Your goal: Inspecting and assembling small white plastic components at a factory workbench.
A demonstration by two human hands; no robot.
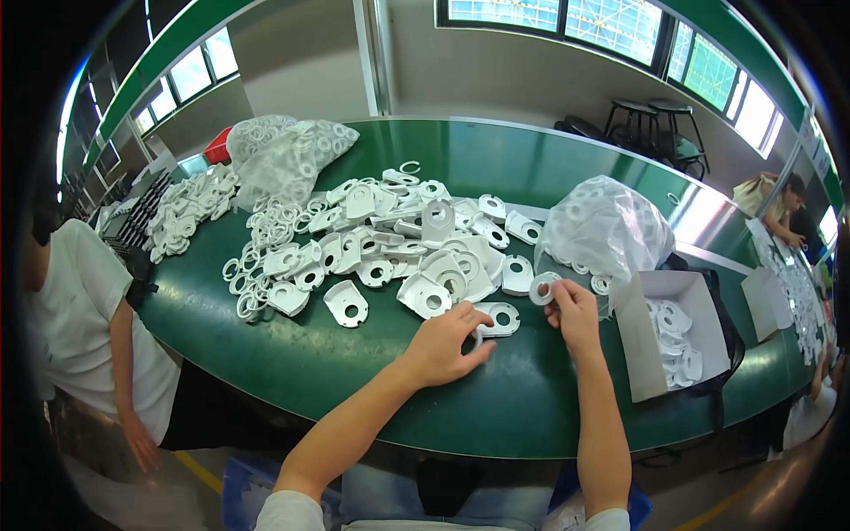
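Hands fitting rings to white plates
Left hand pinches plate; right hand pinches ring; box part-filled, pile remains.

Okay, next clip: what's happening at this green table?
A person sits at a green table sorting small white plastic parts. The right hand pinches a white ring, while the left hand rests on a flat white plate with a hole. A pile of similar plates lies ahead, a clear bag of rings and an open box to the right.
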